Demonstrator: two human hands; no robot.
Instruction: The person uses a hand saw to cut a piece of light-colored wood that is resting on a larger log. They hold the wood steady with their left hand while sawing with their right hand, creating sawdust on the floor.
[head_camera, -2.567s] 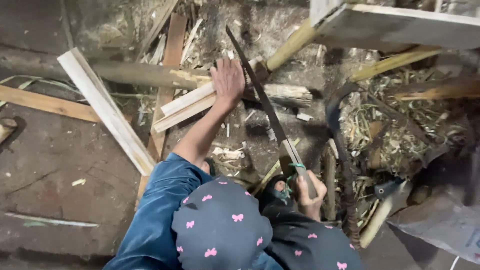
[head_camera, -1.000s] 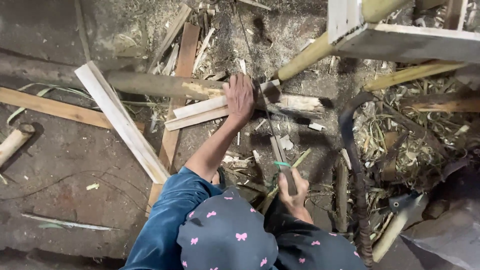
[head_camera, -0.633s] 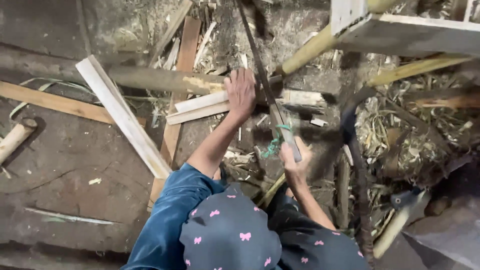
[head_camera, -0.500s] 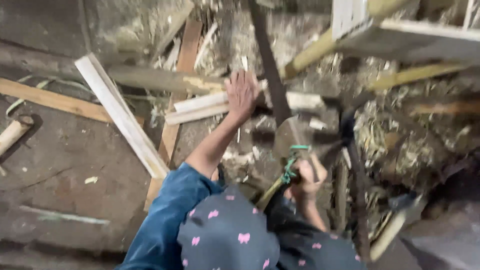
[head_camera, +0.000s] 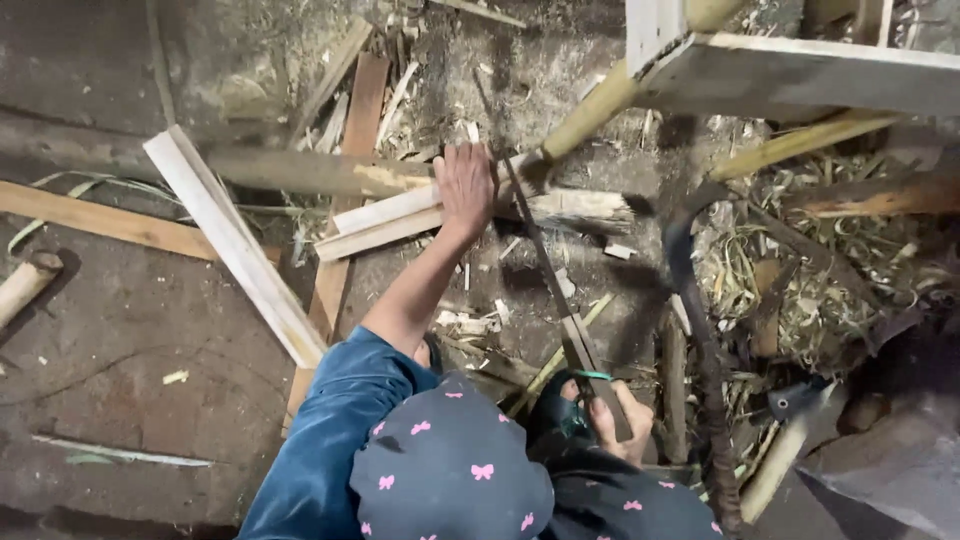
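We are pressing our left hand (head_camera: 465, 187), fingers spread flat, on a pale wood strip (head_camera: 400, 215) lying at twelve o'clock, while our right hand (head_camera: 615, 420), fingers wrapped tight, is gripping a long blade (head_camera: 545, 265) whose tip is meeting the strip. We judge the cutting is underway; the next stroke needs steady bracing.
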